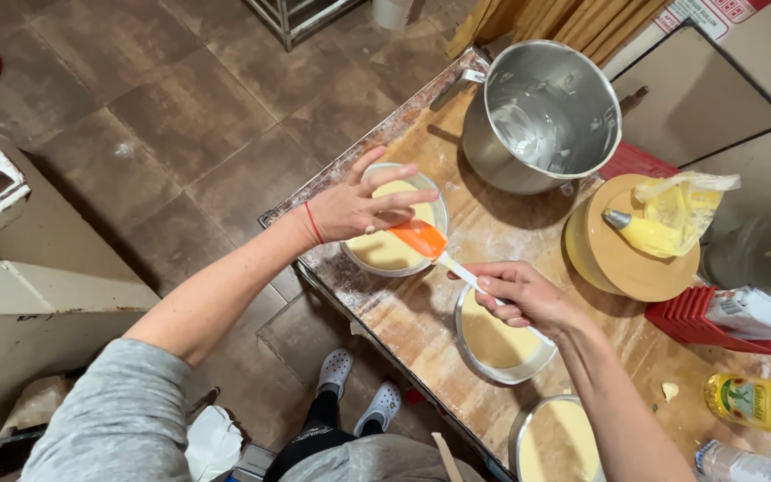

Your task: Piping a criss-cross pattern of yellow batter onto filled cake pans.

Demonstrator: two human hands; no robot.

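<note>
My left hand (360, 203) rests with spread fingers on the rim of a round metal pan (350, 256) filled with pale yellow batter at the wooden table's left edge. My right hand (522, 295) grips the white handle of a spatula (421, 238) whose orange blade lies over that batter. Under my right hand sits a second round pan of batter (497, 350), and a third pan of batter (557, 439) shows at the bottom edge.
A large steel mixing bowl (542, 116) stands at the back of the floured wooden table (412, 312). To the right are a round wooden board (626, 259) with a filled piping bag (667, 219), red racks (698, 317), an oil bottle (760, 404). Brown tiled floor lies left.
</note>
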